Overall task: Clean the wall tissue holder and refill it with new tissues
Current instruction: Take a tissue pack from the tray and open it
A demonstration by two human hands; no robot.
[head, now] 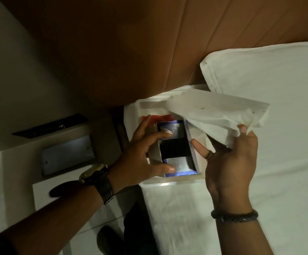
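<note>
A white plastic tissue holder (169, 182) lies open on the white bed. Inside it sits a blue and black tissue pack (175, 144) with a shiny wrapper, and a red patch (165, 118) shows at the holder's far end. My left hand (142, 153) spreads over the pack, fingertips pressing on its wrapper. Just right of the holder, my right hand (230, 161) pinches a white tissue or cloth (215, 115) that has small brown specks and hangs over the holder's right side.
A white pillow (269, 70) lies beyond the holder against a brown padded headboard (131, 43). To the left stands a white bedside unit (44, 188) with a metal switch plate (67, 153) and a dark remote-like object (50, 127). The bed sheet (278, 181) extends right.
</note>
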